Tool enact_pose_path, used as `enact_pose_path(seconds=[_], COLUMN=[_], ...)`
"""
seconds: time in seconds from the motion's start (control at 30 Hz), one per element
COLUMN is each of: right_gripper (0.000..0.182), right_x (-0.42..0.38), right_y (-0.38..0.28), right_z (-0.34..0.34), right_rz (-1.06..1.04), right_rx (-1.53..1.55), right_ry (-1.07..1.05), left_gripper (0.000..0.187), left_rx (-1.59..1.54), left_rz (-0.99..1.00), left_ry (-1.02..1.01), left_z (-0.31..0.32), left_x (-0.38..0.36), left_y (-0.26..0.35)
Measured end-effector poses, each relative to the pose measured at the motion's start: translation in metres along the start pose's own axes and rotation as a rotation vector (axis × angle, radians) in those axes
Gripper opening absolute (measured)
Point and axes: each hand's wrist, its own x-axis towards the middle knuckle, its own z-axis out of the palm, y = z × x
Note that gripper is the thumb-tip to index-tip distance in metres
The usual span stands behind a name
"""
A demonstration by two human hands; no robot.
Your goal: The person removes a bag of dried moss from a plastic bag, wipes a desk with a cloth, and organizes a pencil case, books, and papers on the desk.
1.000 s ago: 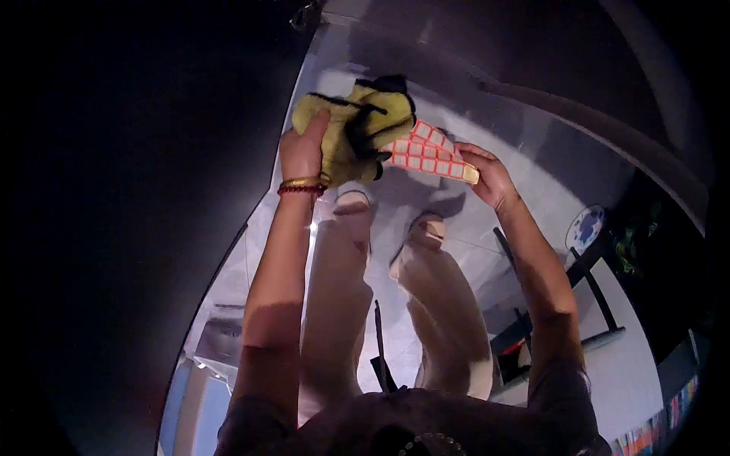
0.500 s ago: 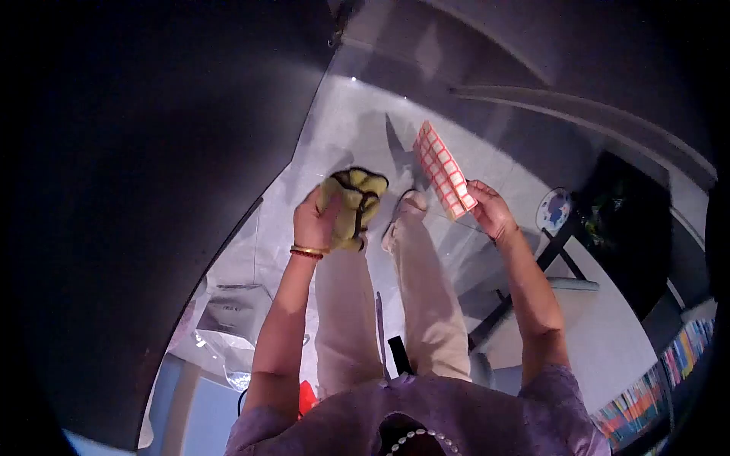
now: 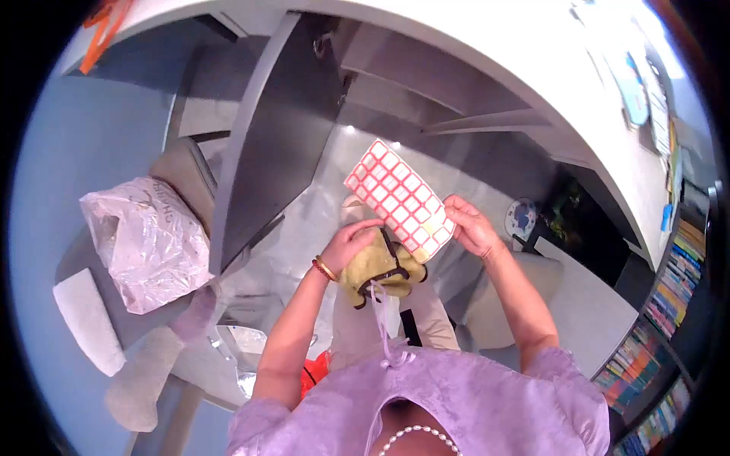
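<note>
Checked cloth (image 3: pixel 399 199) (red and white) pinched in right hand (image 3: pixel 471 228); left hand (image 3: pixel 351 247) apparently grips yellow cloth (image 3: pixel 380 267).

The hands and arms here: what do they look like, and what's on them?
Ungloved, with short light-purple sleeves. The left hand has a gold-coloured bangle and red bracelet at its wrist; the right hand, apparently a thin reddish cord.

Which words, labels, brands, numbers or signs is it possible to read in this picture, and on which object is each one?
"HAN": on the pale plastic bag, a tentative reading; the other letters are lost in folds.
Book spines at right: too small and blurred to read.
Checked cloth: no text seen, only a red grid.
</note>
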Motion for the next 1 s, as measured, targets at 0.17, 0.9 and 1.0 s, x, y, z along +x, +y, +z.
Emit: enact_pose_path(seconds=[0.17,0.9,1.0], right_gripper=[0.015,0.012,0.010], right_x=[-0.030,-0.278,-0.298], right_y=[-0.002,0.000,0.017], right_z=[0.028,0.124,0.116], right_rz=[-0.087,-0.784,-0.847], right_rx=[-0.260,0.233,0.241], right_ry=[0.019,-0.007,0.009], left_gripper=[0.028,0.049,0.048], left_rx=[-0.242,-0.012,0.131], left_rz=[0.007,-0.448,-0.360], left_ry=[0.106,-0.563,-0.654], left_z=[0.009,0.176,0.217], left_x=[-0.016,-0.057,-0.063], left_y=[0.051,0.152,0.159])
